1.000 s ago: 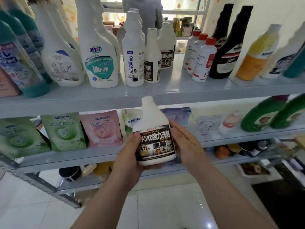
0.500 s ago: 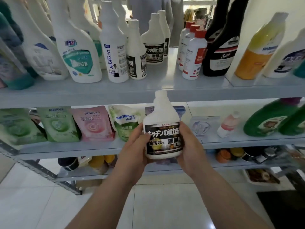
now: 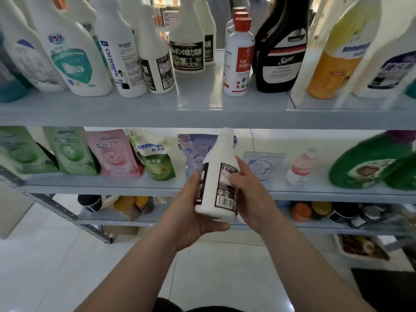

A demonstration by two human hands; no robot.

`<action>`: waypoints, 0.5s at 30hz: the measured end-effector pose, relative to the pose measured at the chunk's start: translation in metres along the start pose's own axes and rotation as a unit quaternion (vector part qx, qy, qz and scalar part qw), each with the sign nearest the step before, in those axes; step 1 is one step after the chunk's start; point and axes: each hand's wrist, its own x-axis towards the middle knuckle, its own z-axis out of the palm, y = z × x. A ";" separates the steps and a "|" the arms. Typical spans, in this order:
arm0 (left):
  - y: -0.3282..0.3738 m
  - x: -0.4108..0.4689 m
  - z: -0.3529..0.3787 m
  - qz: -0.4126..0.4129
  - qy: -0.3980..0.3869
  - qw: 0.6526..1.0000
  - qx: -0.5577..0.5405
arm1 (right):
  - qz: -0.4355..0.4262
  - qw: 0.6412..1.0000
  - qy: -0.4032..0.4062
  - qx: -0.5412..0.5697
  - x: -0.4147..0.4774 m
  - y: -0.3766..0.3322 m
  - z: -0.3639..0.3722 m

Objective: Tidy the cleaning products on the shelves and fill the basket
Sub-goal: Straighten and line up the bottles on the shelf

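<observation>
Left grip (image 3: 191,212) is clasped around the lower left side of a white plastic bottle with a black label (image 3: 217,161), thumb stretched out under its base. Right grip (image 3: 252,199) is wrapped on the other side, fingers (image 3: 236,176) lying across the barcode panel. So both grips are grasping the one bottle. It's up in the air, tipped a little with its neck leaning away and to the right, barcode side turned to the camera. It sits in front of the edge of the pale grey middle shelf (image 3: 112,188), touching neither shelf.

Right behind it on that shelf is a bluish refill pouch (image 3: 191,152), partly hidden. To the left stand a green-and-white pouch (image 3: 155,156) and a pink pouch (image 3: 112,154), with a big green jug (image 3: 369,163) off at the right.

Up on the pale grey upper shelf (image 3: 202,113) stands a matching white bottle with the same black label (image 3: 186,48). There's bare shelf in front of it. Beside that gap is a white bottle with a red cap (image 3: 238,57), then a tall black bottle (image 3: 281,52). On the other side is a slim white bottle with blue lettering (image 3: 119,55).

Lower down, small jars (image 3: 301,212) crowd the bottom shelf. They're too blurred to read. Under both forearms is the glossy white tiled floor (image 3: 225,278).
</observation>
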 end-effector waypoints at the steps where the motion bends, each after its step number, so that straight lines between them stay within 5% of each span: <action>1: -0.004 0.001 0.000 0.024 0.009 0.999 0.024 | -0.014 0.999 -0.019 -0.023 -0.002 -0.001 -0.006; 5: -0.011 0.002 -0.006 0.109 0.033 0.989 0.096 | -0.018 0.990 -0.100 -0.102 -0.008 -0.014 -0.021; 11: -0.008 -0.002 -0.014 0.179 0.044 0.965 0.188 | -0.048 0.972 -0.101 -0.208 -0.003 -0.016 -0.018; 15: -0.008 -0.006 -0.019 0.170 0.090 0.980 0.041 | -0.034 0.983 -0.108 -0.147 -0.001 -0.013 -0.003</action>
